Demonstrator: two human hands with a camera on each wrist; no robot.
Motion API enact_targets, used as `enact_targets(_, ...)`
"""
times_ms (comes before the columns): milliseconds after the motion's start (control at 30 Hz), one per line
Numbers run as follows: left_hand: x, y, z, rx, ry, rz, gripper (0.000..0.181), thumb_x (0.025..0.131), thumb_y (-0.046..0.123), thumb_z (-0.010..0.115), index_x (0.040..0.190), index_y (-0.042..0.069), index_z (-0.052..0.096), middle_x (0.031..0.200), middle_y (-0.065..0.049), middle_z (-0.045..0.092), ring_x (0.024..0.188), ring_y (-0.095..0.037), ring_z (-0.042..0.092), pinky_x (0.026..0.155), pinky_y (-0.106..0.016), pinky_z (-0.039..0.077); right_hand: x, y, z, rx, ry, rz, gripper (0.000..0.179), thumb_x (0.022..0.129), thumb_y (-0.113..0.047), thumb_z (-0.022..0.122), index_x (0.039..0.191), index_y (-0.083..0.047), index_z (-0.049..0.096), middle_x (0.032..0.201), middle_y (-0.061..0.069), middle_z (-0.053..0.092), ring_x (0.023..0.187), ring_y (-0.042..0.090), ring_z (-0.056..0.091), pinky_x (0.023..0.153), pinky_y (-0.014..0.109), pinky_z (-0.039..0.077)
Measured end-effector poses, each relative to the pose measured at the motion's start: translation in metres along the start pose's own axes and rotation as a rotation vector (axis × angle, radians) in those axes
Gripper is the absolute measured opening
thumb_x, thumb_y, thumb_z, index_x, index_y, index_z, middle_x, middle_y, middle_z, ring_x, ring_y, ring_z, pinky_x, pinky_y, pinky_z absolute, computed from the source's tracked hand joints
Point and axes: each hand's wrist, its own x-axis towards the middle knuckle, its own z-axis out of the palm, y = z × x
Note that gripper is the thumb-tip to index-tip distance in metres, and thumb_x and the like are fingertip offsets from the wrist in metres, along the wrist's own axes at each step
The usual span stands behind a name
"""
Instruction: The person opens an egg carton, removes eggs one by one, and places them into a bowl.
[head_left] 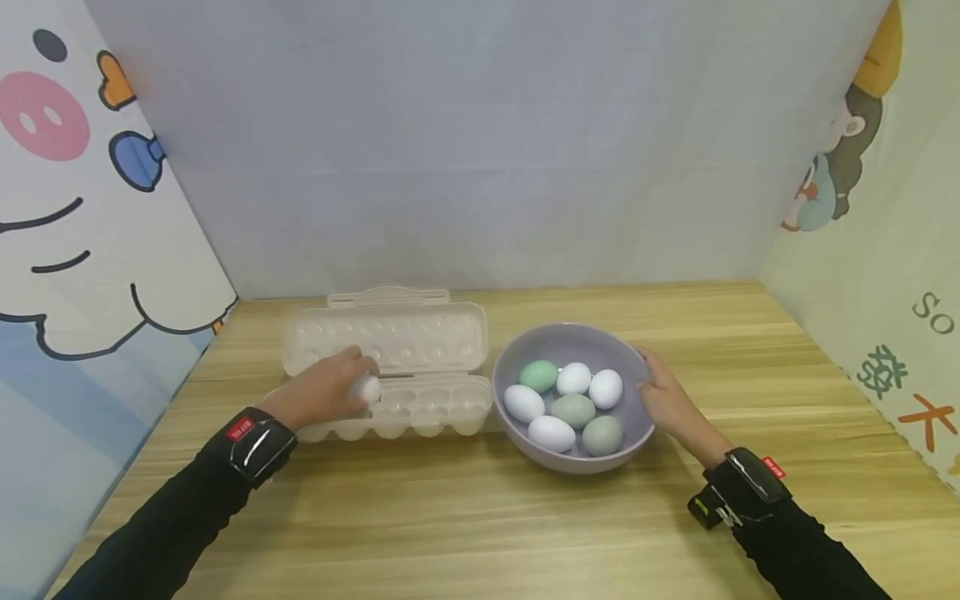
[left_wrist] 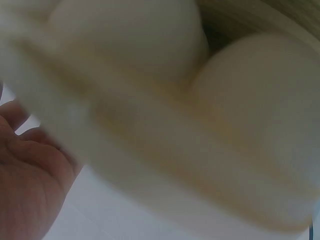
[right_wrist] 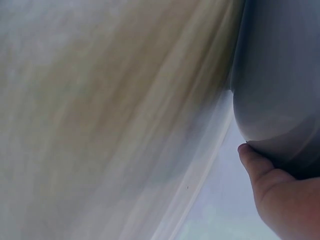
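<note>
A white egg (head_left: pixel 367 389) sits in the grip of my left hand (head_left: pixel 326 388), over the left part of a clear plastic egg carton (head_left: pixel 442 406) that lies with its lid (head_left: pixel 420 337) folded back. Close up in the left wrist view, the carton's edge (left_wrist: pixel 150 165) blurs past the left hand (left_wrist: pixel 35 175). My right hand (head_left: pixel 670 402) holds the right rim of a grey-purple bowl (head_left: pixel 573 462), thumb on the inside. Several white eggs (head_left: pixel 552 434) and greenish ones (head_left: pixel 538 377) lie in the bowl. In the right wrist view the right hand (right_wrist: pixel 285 195) meets the bowl's side (right_wrist: pixel 275 110).
The carton and bowl stand side by side on a wood-grain table (head_left: pixel 465 533). A pale grey curtain (head_left: pixel 480 150) rises behind the table, and printed cloths hang at the left (head_left: pixel 67 192) and right (head_left: pixel 840 292).
</note>
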Motion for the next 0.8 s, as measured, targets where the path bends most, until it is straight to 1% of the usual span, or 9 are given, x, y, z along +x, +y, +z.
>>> enact_targets(133, 0.005, -0.004, -0.003, 0.004, 0.03, 0.002, 0.038, 0.069, 0.015, 0.075, 0.1, 0.004, 0.055, 0.085, -0.004, 0.046, 0.071, -0.018, 0.051, 0.065, -0.036, 0.049, -0.001, -0.001, -0.001, -0.009, -0.004, 0.005, 0.053, 0.084, 0.005, 0.027, 0.136, 0.002, 0.018, 0.136, 0.032, 0.022, 0.117, 0.049, 0.033, 0.09, 0.058, 0.036)
enact_targets(300, 0.01, -0.005, -0.005, -0.001, 0.006, -0.006, 0.039, 0.07, 0.017, 0.075, 0.101, 0.004, 0.055, 0.086, -0.004, 0.047, 0.072, -0.017, 0.051, 0.066, -0.035, 0.048, -0.001, -0.002, -0.001, -0.008, -0.014, 0.016, 0.054, 0.084, 0.004, 0.027, 0.136, 0.002, 0.016, 0.136, 0.032, 0.022, 0.117, 0.049, 0.033, 0.09, 0.057, 0.036)
enact_targets(433, 0.013, -0.003, -0.007, 0.011, 0.013, 0.02, 0.039, 0.068, 0.016, 0.075, 0.1, 0.004, 0.055, 0.086, -0.004, 0.047, 0.071, -0.018, 0.05, 0.065, -0.036, 0.047, 0.0, 0.0, -0.001, -0.012, -0.012, 0.019, 0.053, 0.084, 0.004, 0.026, 0.137, 0.002, 0.016, 0.136, 0.033, 0.023, 0.117, 0.049, 0.034, 0.09, 0.057, 0.037)
enact_targets(533, 0.022, 0.002, -0.015, 0.037, 0.024, 0.051, 0.038, 0.067, 0.011, 0.072, 0.1, 0.004, 0.055, 0.087, -0.006, 0.047, 0.072, -0.018, 0.05, 0.065, -0.035, 0.047, 0.001, 0.0, -0.001, -0.009, -0.005, 0.016, 0.053, 0.084, 0.004, 0.027, 0.136, 0.002, 0.017, 0.135, 0.033, 0.024, 0.116, 0.049, 0.035, 0.088, 0.056, 0.039)
enact_targets(600, 0.031, 0.01, -0.024, 0.044, 0.031, 0.074, 0.039, 0.065, 0.009, 0.071, 0.101, 0.005, 0.056, 0.089, -0.006, 0.047, 0.075, -0.019, 0.05, 0.066, -0.034, 0.047, 0.001, 0.0, -0.001, -0.002, -0.002, 0.012, 0.053, 0.084, 0.004, 0.028, 0.136, 0.002, 0.018, 0.134, 0.033, 0.025, 0.114, 0.049, 0.037, 0.086, 0.055, 0.041)
enact_targets(667, 0.044, 0.021, -0.031, 0.033, 0.05, 0.108, 0.041, 0.064, 0.007, 0.069, 0.102, 0.005, 0.057, 0.091, -0.006, 0.048, 0.078, -0.019, 0.049, 0.068, -0.034, 0.046, 0.001, 0.001, -0.001, 0.004, -0.003, 0.012, 0.053, 0.085, 0.004, 0.028, 0.136, 0.001, 0.018, 0.134, 0.033, 0.025, 0.114, 0.049, 0.037, 0.085, 0.055, 0.041)
enact_targets(733, 0.058, 0.035, -0.036, 0.005, 0.071, 0.145, 0.043, 0.062, 0.009, 0.071, 0.103, 0.008, 0.057, 0.093, -0.005, 0.05, 0.081, -0.019, 0.049, 0.069, -0.033, 0.046, 0.001, 0.001, -0.001, 0.004, -0.002, 0.01, 0.052, 0.085, 0.005, 0.028, 0.136, 0.001, 0.018, 0.135, 0.033, 0.025, 0.114, 0.049, 0.037, 0.086, 0.055, 0.041)
enact_targets(800, 0.072, 0.052, -0.039, -0.033, 0.087, 0.194, 0.044, 0.061, 0.01, 0.071, 0.103, 0.009, 0.057, 0.096, -0.005, 0.052, 0.084, -0.019, 0.049, 0.071, -0.034, 0.045, 0.001, 0.001, -0.001, 0.005, 0.001, 0.01, 0.053, 0.084, 0.005, 0.028, 0.136, 0.002, 0.018, 0.135, 0.033, 0.024, 0.115, 0.049, 0.037, 0.086, 0.055, 0.04)
